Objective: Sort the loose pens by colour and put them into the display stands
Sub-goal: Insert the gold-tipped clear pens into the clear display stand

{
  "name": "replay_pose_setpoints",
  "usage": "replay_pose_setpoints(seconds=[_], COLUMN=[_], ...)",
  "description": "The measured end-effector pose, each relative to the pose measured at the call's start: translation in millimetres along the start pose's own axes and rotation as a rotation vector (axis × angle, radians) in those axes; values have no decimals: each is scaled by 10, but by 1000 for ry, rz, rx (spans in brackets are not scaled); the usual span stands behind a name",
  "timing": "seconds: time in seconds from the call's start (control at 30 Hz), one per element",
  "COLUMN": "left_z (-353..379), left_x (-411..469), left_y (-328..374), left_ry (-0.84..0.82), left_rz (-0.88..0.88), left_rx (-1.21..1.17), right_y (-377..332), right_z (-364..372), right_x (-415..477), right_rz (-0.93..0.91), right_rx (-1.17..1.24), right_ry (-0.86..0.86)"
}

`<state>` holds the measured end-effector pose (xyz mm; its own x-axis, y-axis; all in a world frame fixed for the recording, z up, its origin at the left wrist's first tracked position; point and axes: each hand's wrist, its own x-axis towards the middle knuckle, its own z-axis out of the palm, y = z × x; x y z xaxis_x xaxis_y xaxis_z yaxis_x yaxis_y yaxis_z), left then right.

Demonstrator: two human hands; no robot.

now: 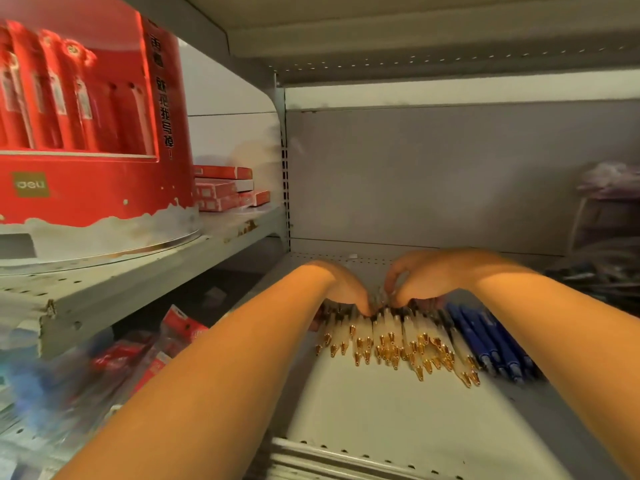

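Note:
A row of clear pens with gold tips (398, 344) lies on the grey shelf (381, 410), tips pointing toward me. Several blue pens (491, 344) lie beside them on the right. My left hand (343, 289) and my right hand (433, 278) rest side by side on the far ends of the clear pens, fingers curled down into the pile. Whether either hand grips a pen is hidden by the fingers. A red display stand (93, 126) holding red pens stands on the upper left shelf.
Small red boxes (225, 188) are stacked behind the red stand. Packaged red items (156, 351) lie on the lower left shelf. A dark heap of pens (599, 282) sits at the far right. The shelf's back wall (433, 174) is close behind my hands.

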<state>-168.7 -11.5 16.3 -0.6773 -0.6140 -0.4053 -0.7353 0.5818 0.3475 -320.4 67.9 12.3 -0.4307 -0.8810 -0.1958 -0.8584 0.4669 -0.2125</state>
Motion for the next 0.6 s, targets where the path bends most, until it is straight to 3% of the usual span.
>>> replay_pose_setpoints(seconds=[0.17, 0.6], left_z=[-47, -40], left_x=[148, 244], left_y=[-74, 27], left_ry=[-17, -28], left_rz=[-40, 36], left_rx=[-82, 136], right_y=[-96, -435], right_z=[-39, 46], right_x=[135, 98], right_rz=[82, 140], right_rx=[-13, -172], right_ry=[-45, 30])
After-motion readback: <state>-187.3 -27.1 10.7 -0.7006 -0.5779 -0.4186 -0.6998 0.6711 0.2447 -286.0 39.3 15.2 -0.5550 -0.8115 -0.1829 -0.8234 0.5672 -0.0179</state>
